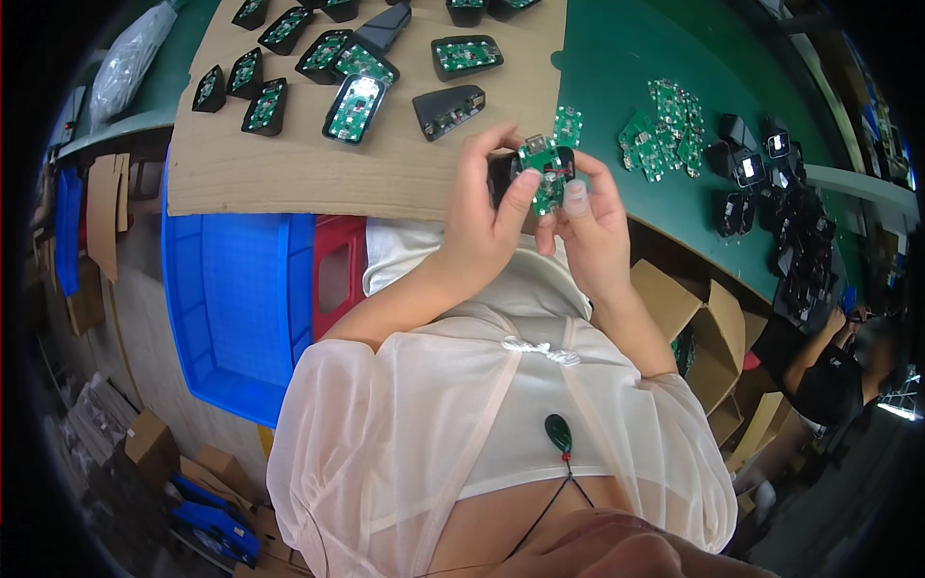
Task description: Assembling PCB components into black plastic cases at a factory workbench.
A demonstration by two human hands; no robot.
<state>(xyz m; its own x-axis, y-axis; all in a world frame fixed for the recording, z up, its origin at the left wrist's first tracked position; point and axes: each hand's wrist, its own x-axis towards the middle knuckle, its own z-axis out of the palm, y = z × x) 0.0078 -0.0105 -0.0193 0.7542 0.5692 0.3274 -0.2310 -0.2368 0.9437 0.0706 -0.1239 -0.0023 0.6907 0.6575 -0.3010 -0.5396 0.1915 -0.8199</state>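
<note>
Above the near edge of the cardboard sheet, both my hands are closed around one black plastic housing [499,175] with a green circuit board [540,154] at its open face. My left hand [484,207] grips the housing from the left, its thumb pressing on the board. On the other side, my right hand [595,220] pinches the board's and housing's right edge between thumb and fingers. A bit of red wire shows by the board; whether the board is fully seated I cannot tell. Just beyond my right fingers lies a loose circuit board [568,125] on the green table.
Several housings with boards [356,108] stand on the cardboard sheet [318,178]. Loose circuit boards [665,135] are heaped at the right on the green table [617,58], beside piled black housings [795,241]. A blue crate [236,308] and cardboard box [708,337] sit below; another person [833,376] is at right.
</note>
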